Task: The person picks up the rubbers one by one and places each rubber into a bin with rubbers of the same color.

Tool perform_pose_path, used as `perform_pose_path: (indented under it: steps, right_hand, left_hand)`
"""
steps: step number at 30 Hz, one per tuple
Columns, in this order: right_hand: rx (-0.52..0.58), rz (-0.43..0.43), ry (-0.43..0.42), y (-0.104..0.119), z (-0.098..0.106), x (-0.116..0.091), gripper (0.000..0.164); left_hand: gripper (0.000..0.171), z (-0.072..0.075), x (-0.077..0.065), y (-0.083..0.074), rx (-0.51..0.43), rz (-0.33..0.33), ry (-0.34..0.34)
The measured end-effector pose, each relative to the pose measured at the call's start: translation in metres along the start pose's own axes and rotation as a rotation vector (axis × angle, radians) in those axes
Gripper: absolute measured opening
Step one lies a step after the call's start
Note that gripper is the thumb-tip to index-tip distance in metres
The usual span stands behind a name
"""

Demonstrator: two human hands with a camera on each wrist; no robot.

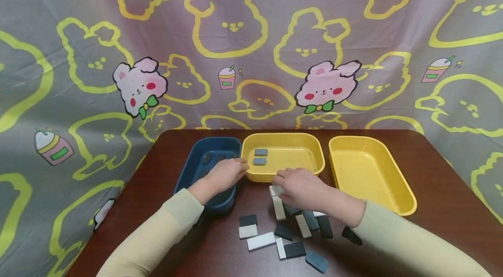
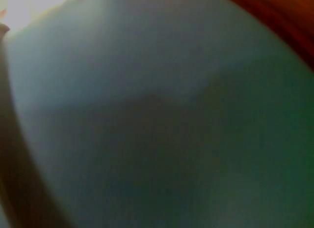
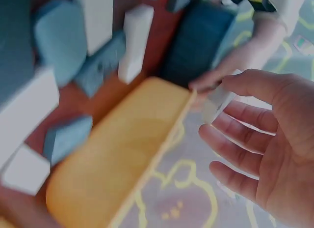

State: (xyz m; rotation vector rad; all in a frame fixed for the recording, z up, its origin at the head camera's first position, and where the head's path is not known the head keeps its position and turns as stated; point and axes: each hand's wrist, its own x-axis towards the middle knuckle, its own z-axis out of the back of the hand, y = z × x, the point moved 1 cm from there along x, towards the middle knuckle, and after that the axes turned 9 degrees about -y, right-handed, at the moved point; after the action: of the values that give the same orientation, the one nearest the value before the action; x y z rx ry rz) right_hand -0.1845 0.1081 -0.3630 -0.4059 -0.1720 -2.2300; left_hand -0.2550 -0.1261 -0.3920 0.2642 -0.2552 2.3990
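**Right fingers holding a white block by the tips; drop and knock risk near the middle tray**

Right hand [image 1: 300, 187]: narrow pinch, white block [image 3: 217, 104] between thumb and fingertips, remaining fingers loosely bent underneath. Head view hides that grip, so the right wrist view is the reference.

Left hand [image 1: 225, 175]: fingertips at the near left corner of the middle yellow tray [image 1: 259, 178], forearm passing over the blue tray [image 1: 225, 208]. Can't tell if those fingers hold anything; left wrist view is just blurred blue.

Around the right fingers: loose white and dark blocks on the table [image 1: 444, 189] below and nearer the person, e.g. a long white block [image 1: 261, 241] and a black block [image 1: 294, 250]. Beyond the left fingertips, two grey blocks [image 1: 260, 161] lie in the middle tray. Right of the right hand, the right yellow tray [image 1: 363, 168].

Risks, my read:
- Block twists or drops: tip-only hold, little contact area.
- Block clips the middle tray's near wall if carried low; the wall sits just ahead of the right fingers.
- Neighbours get dragged: blocks crowd under the right palm, and a black piece [image 1: 351, 235] lies by the right cuff.
- Hands collide: both work at the same tray front.
- Left forearm bumps the blue tray's rim.
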Motion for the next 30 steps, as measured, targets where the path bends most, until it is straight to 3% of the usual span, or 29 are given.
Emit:
perform_pose_path:
  steps: [10, 16, 23, 30]
  right_hand:
    - [-0.067, -0.134, -0.078, -0.041, 0.042, -0.023, 0.039]
    - [-0.065, -0.253, -0.058, -0.072, 0.059, -0.034, 0.033]
    - [-0.069, -0.344, -0.064, -0.104, 0.066, -0.046, 0.026]
    - [-0.101, -0.463, -0.022, -0.133, 0.064, -0.055, 0.032]
  left_hand:
    - [0.017, 0.006, 0.001, -0.002, 0.113, -0.017, 0.018]
    - [0.039, 0.017, 0.011, -0.01, 0.112, 0.048, 0.048]
    - [0.038, 0.028, 0.03, -0.04, 0.133, -0.03, 0.027]
    - [0.036, 0.022, 0.043, -0.082, 0.124, -0.155, 0.036]
